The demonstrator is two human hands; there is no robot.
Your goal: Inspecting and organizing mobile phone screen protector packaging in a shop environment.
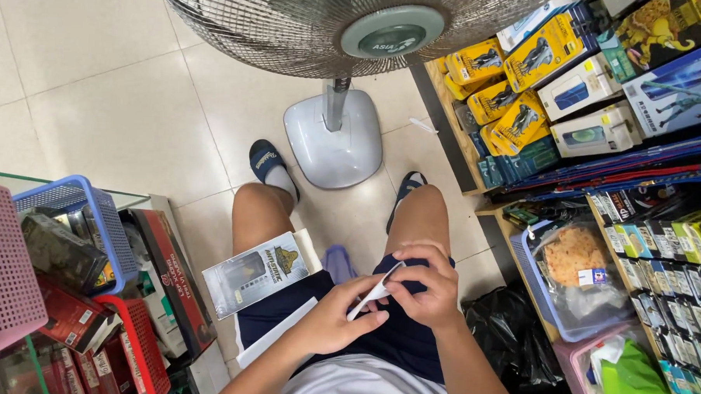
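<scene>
Looks like mid-peel: both hands pinch a thin white strip [372, 292] over the lap, left hand [338, 321] underneath, right hand [425, 289] gripping its top end. Box [256, 273] rests on the left thigh. Next probably needs a steady pull.

a small shop selling phone accessories: to the right of the hands, wooden shelves [512, 241] crammed with yellow boxed goods [516, 121] and packaged screen protectors [659, 247]; to their left, plastic baskets [93, 219] of stock; beyond them, a pedestal fan [333, 134] on tiled floor [121, 96].
</scene>
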